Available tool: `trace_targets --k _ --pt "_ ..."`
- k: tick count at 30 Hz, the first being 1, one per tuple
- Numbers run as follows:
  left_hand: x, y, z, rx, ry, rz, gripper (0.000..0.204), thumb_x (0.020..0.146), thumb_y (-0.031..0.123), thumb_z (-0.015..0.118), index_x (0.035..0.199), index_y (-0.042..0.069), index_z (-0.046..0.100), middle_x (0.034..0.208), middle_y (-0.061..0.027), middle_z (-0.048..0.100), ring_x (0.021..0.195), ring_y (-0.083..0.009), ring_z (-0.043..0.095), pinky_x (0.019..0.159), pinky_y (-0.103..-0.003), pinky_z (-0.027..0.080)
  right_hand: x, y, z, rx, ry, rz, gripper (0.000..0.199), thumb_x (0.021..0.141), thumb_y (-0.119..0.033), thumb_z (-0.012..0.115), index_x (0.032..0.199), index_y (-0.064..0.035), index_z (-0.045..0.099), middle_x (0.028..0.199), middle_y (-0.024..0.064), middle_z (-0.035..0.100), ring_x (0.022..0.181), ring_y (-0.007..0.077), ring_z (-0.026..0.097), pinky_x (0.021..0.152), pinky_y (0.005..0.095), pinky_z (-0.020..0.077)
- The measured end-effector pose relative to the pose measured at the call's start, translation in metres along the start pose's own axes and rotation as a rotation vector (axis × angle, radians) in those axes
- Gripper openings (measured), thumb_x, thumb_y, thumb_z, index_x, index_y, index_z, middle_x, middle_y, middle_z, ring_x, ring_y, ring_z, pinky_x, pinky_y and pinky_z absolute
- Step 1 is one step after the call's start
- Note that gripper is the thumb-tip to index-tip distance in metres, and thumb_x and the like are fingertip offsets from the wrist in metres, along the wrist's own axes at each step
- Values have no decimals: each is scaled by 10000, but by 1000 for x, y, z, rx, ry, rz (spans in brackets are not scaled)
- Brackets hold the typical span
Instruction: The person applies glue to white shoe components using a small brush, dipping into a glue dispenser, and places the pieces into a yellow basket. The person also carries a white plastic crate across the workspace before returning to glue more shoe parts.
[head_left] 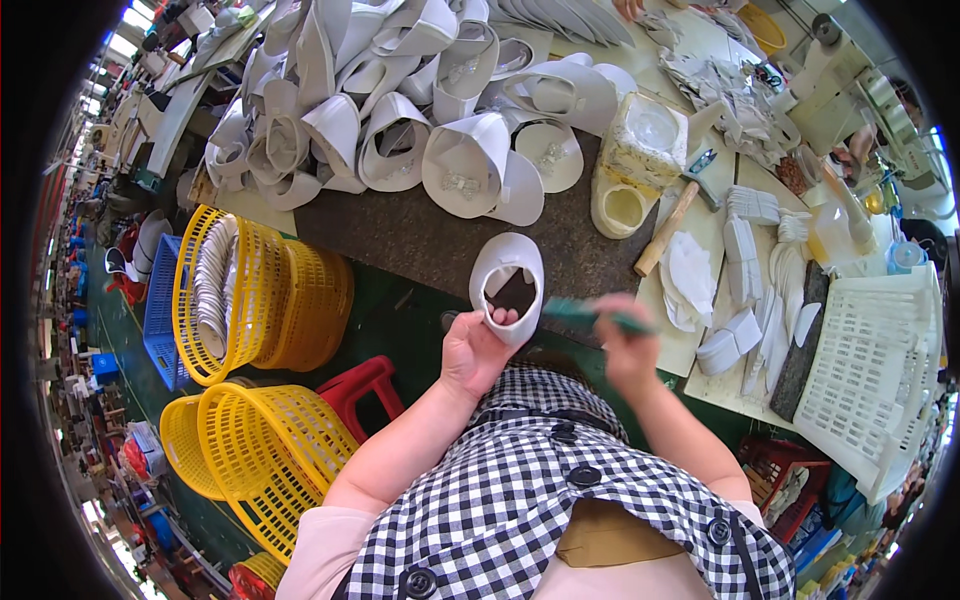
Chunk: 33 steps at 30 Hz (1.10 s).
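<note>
White shoe upper [507,252] in left hand at counter's near edge; green brush in right

The upper is located over the near edge of the counter [375,232], open side facing up, rounded closed end pointing toward the far edge. Contact between upper and counter cannot be determined from this angle.

Left hand [478,352]: closed on the near end of the upper, fingertips visible inside the opening. Right hand [628,345]: closed around a green brush [575,313], which extends leftward to just beside the upper. Brush and hand are blurred; contact between brush and upper cannot be confirmed.

Beyond the upper, a heap of white uppers [465,165] covers the counter's far left portion. Right of the heap stands a crusted cream container [645,140], with a small cup [622,208] touching its near side. A wooden handle [665,232] lies nearby, toward the right end. Stacked white pieces [740,255] occupy the right portion, close to a white basket [860,345] at the right end.

Off the left end stands a yellow basket [265,300] containing nested white pieces [213,285]. A red stool [362,395] stands before the near edge, left of the wearer.
</note>
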<state>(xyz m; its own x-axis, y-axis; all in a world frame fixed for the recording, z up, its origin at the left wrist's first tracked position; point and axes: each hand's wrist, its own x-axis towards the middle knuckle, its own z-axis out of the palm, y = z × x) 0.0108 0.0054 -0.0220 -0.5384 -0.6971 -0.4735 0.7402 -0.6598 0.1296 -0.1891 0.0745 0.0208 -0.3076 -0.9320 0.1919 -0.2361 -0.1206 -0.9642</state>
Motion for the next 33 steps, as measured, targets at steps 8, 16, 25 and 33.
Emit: trace_targets --k 8,16,25,33 --pt "-9 5 3 312 191 -125 323 846 300 503 1068 66 518 734 -75 588 835 -250 583 898 -419 422 102 33 -48 -379 415 14 171 820 -95 577 981 -38 573 796 73 607 742 136 563 678 265 441" --pt "-10 26 -3 632 247 -78 293 808 124 509 1072 -4 501 906 -108 578 804 -230 590 760 -372 493 109 44 -53 -37 449 156 206 849 -114 537 1028 -15 514 879 85 592 700 148 598 545 227 499" --pt "-2 29 5 763 240 -210 339 809 101 455 1130 -8 461 1039 -147 577 754 -203 567 715 -337 486 111 -1 58 -56 -614 319 262 737 -208 677 910 -57 551 806 24 576 749 114 549 662 262 453" --pt "7 26 -20 456 308 -176 435 800 83 413 1225 -13 397 1177 -125 517 921 -221 570 850 -358 463 116 37 63 -275 -428 200 236 698 -142 606 862 -28 480 713 86 550 677 181 570 613 303 456"
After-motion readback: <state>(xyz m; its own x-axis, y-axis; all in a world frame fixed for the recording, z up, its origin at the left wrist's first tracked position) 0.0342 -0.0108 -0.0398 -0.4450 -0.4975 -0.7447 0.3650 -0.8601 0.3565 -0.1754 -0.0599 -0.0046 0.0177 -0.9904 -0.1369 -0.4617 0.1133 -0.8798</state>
